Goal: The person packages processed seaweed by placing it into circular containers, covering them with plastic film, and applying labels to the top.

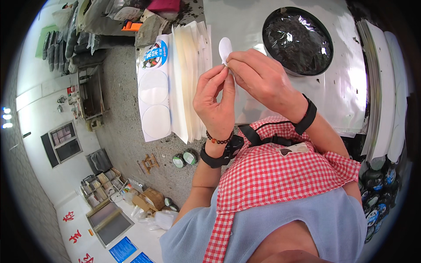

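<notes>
Between the fingertips of my left hand [215, 102] and my right hand [263, 74] is a small white label [225, 47], seen at a slant as an oval. Both hands pinch its lower end above the table's left side. Just beyond my right hand stands a round dark tub [265, 46], its top covered with shiny clear film over dark dried seaweed [297, 39]. Left of my hands hangs a sheet of round labels [154, 88]; one bears a printed picture and writing, the others show white. A thick stack of paper sheets [187, 82] lies beside it.
The white table [329, 108] has dark crumbs on it. At its right edge stand more sheets [378, 82], with several dark round packs bearing blue labels [375, 197] below. Two round packs [184, 158] and a small wooden stool [150, 163] are on the speckled floor [121, 98].
</notes>
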A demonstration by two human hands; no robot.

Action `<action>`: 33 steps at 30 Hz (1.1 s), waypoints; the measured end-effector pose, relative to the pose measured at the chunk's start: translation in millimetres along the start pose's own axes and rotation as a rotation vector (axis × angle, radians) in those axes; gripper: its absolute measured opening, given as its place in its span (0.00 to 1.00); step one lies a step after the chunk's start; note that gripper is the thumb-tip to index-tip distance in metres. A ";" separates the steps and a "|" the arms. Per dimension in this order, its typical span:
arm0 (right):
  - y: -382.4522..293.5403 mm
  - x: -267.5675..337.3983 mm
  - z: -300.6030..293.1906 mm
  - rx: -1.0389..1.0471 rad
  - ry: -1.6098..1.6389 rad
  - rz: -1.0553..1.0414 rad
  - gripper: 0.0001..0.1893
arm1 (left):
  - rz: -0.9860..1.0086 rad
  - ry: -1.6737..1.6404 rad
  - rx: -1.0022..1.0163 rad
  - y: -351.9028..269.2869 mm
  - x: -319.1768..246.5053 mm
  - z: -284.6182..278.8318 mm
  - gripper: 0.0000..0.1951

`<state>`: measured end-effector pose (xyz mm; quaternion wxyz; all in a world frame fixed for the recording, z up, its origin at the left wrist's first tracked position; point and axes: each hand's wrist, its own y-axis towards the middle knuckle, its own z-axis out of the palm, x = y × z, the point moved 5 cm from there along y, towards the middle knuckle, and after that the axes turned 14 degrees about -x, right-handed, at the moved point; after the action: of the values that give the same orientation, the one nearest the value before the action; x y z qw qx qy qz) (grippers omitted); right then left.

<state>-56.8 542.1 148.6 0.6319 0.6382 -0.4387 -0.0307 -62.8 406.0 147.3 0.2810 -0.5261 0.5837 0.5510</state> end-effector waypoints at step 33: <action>-28.8 -54.2 -2.7 -0.209 0.666 1.046 0.04 | -0.659 -0.434 0.022 6.8 33.1 -23.0 0.15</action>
<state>-73.5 571.3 97.2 0.7251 0.2492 -0.4673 0.4401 -72.8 373.2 125.0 0.5655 -0.5534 0.3164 0.5234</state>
